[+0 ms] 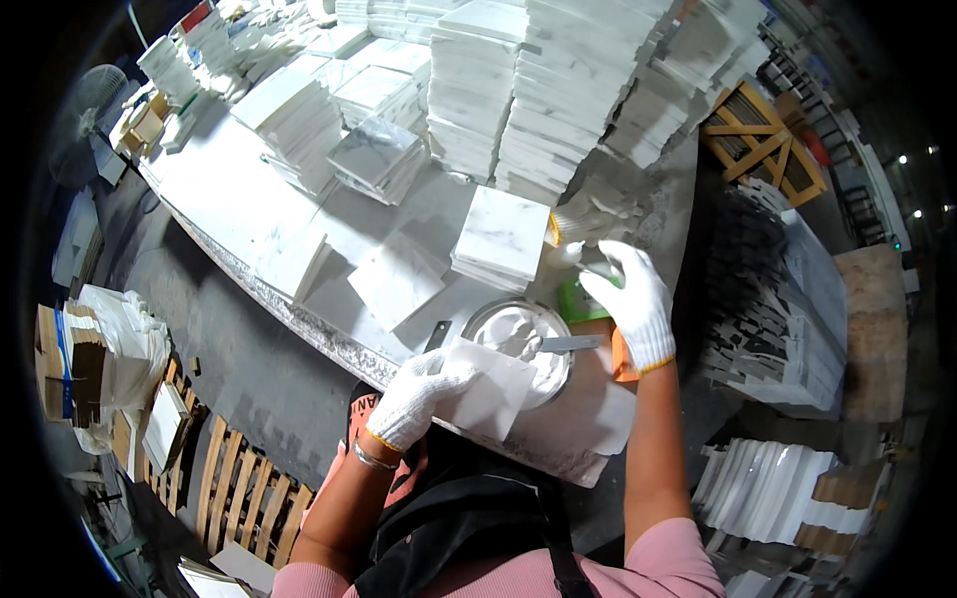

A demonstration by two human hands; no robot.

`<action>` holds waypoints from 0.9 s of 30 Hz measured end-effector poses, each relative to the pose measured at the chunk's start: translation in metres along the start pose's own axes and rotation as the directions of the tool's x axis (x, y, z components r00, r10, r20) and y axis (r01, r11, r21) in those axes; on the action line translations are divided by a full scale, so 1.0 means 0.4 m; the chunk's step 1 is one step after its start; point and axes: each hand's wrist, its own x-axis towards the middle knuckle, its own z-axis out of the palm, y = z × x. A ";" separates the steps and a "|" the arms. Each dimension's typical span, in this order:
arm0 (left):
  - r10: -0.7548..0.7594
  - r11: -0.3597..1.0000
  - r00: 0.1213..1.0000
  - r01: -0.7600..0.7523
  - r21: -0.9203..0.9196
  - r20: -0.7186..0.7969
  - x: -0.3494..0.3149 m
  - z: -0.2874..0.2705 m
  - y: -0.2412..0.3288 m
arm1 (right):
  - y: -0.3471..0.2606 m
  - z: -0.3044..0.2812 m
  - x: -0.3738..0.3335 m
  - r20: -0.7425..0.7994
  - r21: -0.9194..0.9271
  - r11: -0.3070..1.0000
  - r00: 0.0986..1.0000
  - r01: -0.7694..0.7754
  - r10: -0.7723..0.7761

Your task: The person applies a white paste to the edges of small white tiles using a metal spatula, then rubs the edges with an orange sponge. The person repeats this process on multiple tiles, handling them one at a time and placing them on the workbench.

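Workshop setting: slatted wooden pallet (244,488) at left on dark floor (239,299), then worktop (399,219) loaded with stacks of white, grey-veined tiles (289,130), piled mostly toward the far side, probably to leave handling room nearer the body. Loose tile (399,281) lying flat beside a low tile stack (503,234), presumably for easy reach. Left hand (427,392), gloved: fingers closed on the left side of a white tile (485,391), apparently to leave most of the face uncovered. Location of held tile: above the worktop's near edge, overlapping in view an open tub (571,369) of white paste (513,329). Scraper (573,343) laid across the tub's right rim, likely for quick pick-up. Right hand (638,309), gloved: raised beyond the tub, fingers apart and part-curled; grip on any object not determinable. Small white object (568,253) near the fingertips; green item (576,301) lower down; orange object (624,356) near the wrist. Far right: wooden crate (763,140), well apart.
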 end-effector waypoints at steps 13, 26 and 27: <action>-0.046 0.997 0.999 0.045 -0.063 -0.020 -0.015 -0.007 0.002 | -0.055 -0.001 -0.015 0.218 0.493 0.865 0.976 -0.093 -0.019; -0.010 1.000 1.000 0.010 -0.010 0.003 0.000 0.003 0.013 | -0.142 -0.126 -0.161 0.495 0.265 0.962 0.865 -0.060 -0.082; -0.015 1.000 1.000 0.015 -0.013 0.002 0.001 0.002 0.012 | -0.142 -0.124 -0.160 0.487 0.255 0.966 0.868 -0.034 -0.098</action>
